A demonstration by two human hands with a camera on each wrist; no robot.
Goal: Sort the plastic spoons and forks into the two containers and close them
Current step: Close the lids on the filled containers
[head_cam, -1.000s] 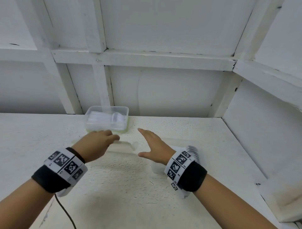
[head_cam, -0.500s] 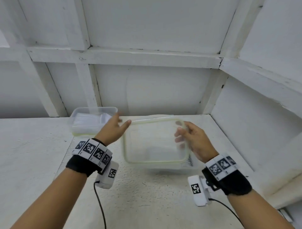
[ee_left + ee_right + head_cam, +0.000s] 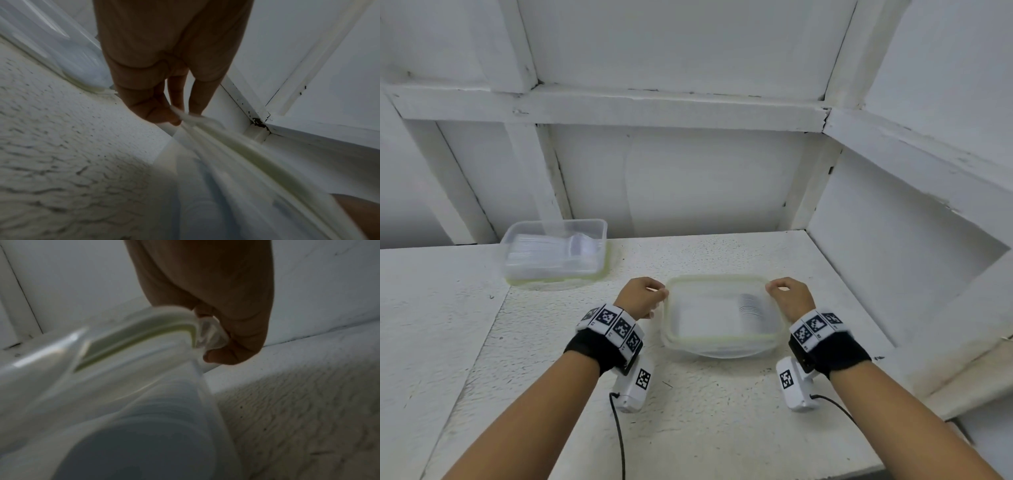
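A clear lid point(image 3: 709, 329) with a pale green seal lies flat over the near container point(image 3: 722, 351), blurred by motion. My left hand point(image 3: 642, 296) pinches the lid's far left corner point(image 3: 185, 117). My right hand point(image 3: 787, 296) pinches its far right corner tab point(image 3: 209, 335). A stack of white plastic cutlery point(image 3: 751, 303) shows through the lid at the right side; the same stack point(image 3: 164, 426) appears in the right wrist view. Spoons or forks, I cannot tell. The second clear container point(image 3: 554, 253) stands at the back left, lidded, with white cutlery inside.
All of it rests on a rough white table point(image 3: 688, 428) set in a corner. A white framed wall point(image 3: 671, 178) runs along the back and another point(image 3: 911, 257) along the right. Cables hang from both wrist cameras.
Both hands picked up the lid, held it tilted up half a second ago, and have now brought it down flat over the near container, each pinching a far corner.
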